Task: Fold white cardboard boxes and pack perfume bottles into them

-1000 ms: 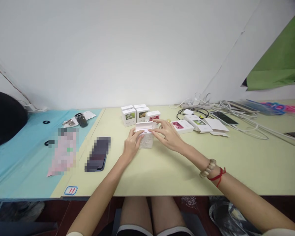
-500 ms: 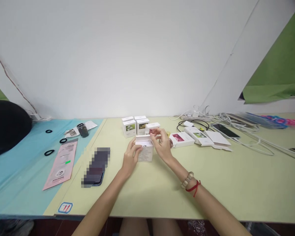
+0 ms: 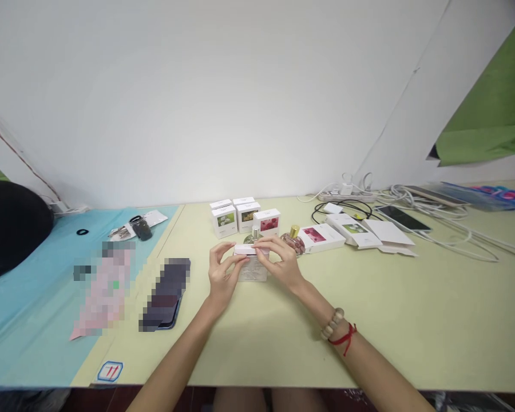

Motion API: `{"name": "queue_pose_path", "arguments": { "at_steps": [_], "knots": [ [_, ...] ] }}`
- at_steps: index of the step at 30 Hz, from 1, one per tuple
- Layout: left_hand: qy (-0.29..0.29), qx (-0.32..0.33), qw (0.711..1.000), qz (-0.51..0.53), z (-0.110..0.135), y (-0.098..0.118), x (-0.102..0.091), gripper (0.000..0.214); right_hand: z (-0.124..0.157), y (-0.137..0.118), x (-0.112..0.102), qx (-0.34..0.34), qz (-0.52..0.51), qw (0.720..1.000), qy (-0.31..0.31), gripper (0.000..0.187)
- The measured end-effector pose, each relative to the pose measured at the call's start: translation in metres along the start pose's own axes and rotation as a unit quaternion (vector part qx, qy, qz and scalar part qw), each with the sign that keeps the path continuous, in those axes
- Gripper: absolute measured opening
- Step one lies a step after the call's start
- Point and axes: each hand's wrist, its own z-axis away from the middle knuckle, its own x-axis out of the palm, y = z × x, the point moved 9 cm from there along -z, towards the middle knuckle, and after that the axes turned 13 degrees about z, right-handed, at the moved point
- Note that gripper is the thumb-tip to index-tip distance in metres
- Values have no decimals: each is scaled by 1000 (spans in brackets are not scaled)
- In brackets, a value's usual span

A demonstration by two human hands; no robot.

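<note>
A small white carton (image 3: 252,268) stands on the pale green table (image 3: 412,309) in front of me. My left hand (image 3: 221,274) grips its left side, thumb and fingers pinching the top lid edge. My right hand (image 3: 283,264) holds its right side, fingers pressed on the lid, which lies flat on top. My right wrist wears a bead bracelet and a red string. Just behind the carton stand a clear perfume bottle with a silver cap (image 3: 253,234) and a pink bottle with a gold cap (image 3: 292,240).
Three small picture boxes (image 3: 244,217) stand in a row behind. Flat opened boxes (image 3: 352,230) lie to the right, then cables and phones (image 3: 401,217). A dark phone (image 3: 165,294), a pink packet and a small jar (image 3: 141,226) lie left on the blue cloth.
The carton's lid, raised a second ago, now lies flat. My right hand came back from the boxes behind onto the lid. The two bottles have come into sight behind the carton.
</note>
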Motion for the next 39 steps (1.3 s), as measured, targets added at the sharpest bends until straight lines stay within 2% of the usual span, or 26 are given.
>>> {"name": "queue_pose_path", "arguments": {
  "at_steps": [5, 8, 11, 15, 19, 21, 24, 26, 28, 31, 35, 37, 39],
  "knots": [
    [-52, -55, 997, -15, 3, -8, 13, 8, 3, -5, 0, -30, -4, 999, 17, 15],
    [-91, -60, 994, -28, 4, -7, 22, 11, 5, -8, 2, -37, -11, 999, 14, 17],
    [-100, -55, 993, -26, 5, -5, 25, 17, 6, -9, 4, -47, -12, 999, 3, 17],
    [-88, -74, 992, -53, 7, -9, 22, 36, 7, -8, 6, -49, -27, 998, -28, 20],
    [-70, -128, 981, -131, 12, -12, 17, 44, 9, -6, 6, -32, 28, 998, -38, 25],
    [-100, -158, 975, -120, 15, -13, 23, 59, 13, -11, 8, -31, 23, 998, -43, 28],
    [-136, -219, 964, -69, 21, -19, 32, 87, 20, -21, 15, -34, -52, 997, -54, 33],
    [-133, -263, 955, -26, 23, -28, 32, 88, 21, -24, 16, -37, -81, 995, -50, 36],
    [-116, -293, 949, 7, 23, -38, 27, 74, 18, -20, 7, -34, -67, 997, -10, 36],
    [-59, -292, 955, 0, 16, -51, 10, 51, 9, 4, -25, 9, 18, 994, 109, 26],
    [25, -264, 964, -33, 2, -64, -12, 44, 10, 60, -70, 162, 127, 949, 239, 19],
    [57, -257, 964, -34, -6, -73, -18, 43, 16, 85, -85, 225, 160, 923, 269, 20],
    [76, -244, 966, -34, -15, -82, -18, 41, 21, 103, -94, 258, 181, 906, 283, 22]
  ]
}}
